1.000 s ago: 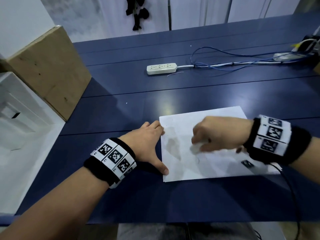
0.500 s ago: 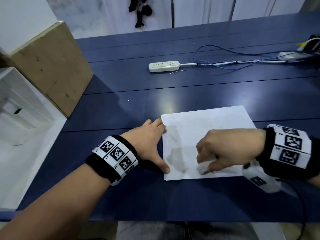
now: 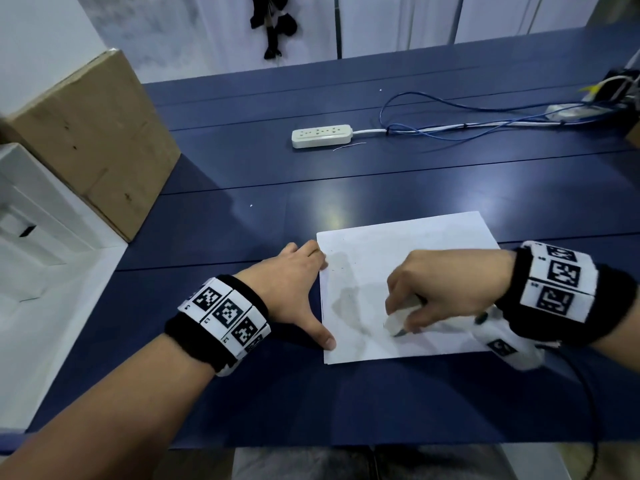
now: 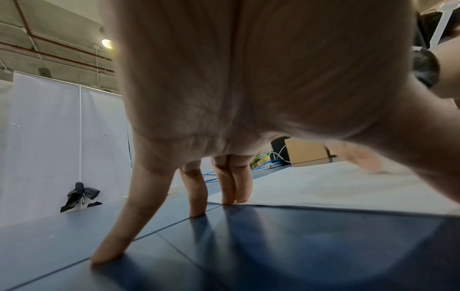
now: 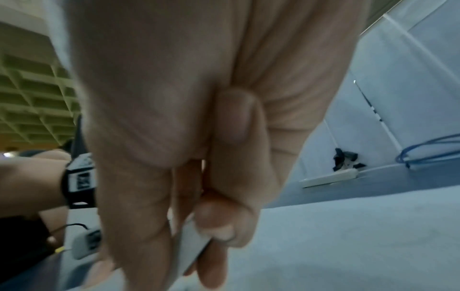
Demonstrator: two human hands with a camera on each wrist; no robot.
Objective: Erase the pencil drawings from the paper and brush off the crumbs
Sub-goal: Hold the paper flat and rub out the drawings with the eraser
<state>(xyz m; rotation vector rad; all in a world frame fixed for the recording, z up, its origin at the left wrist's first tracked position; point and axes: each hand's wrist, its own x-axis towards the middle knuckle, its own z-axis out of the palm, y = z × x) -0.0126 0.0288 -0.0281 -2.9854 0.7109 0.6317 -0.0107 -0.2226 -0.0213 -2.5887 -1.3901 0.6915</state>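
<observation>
Since a second ago the right hand [image 3: 446, 289] has slid from the middle of the paper [image 3: 408, 244] down toward its near edge, about five o'clock of where it was, and the eraser [image 3: 398, 320] has gone with it. That hand now sits over the lower middle of the sheet, fingers curled and pinching the white eraser, whose end presses on the paper; the right wrist view shows the thumb and fingertips [image 5: 216, 234] closed on the pale block [image 5: 191, 246]. The paper lies flat on the blue table [image 3: 381, 181], in front of the person and a little toward three o'clock. Faint grey smudges [image 3: 346, 299] mark its left half, at nine o'clock from the eraser, with a few tiny dark specks near them; I cannot tell whether those are crumbs or pencil. The left hand [image 3: 291, 285] has stayed put at the sheet's left edge, fingers straight and spread, the thumb tip on the near left corner and two fingertips [image 4: 234, 195] on the far left corner, the others planted on the table. Well off at twelve o'clock lies a white power strip [image 3: 322, 135] with blue cables [image 3: 450, 128] trailing toward two o'clock, and a cardboard box [image 3: 93, 140] stands at ten o'clock.
</observation>
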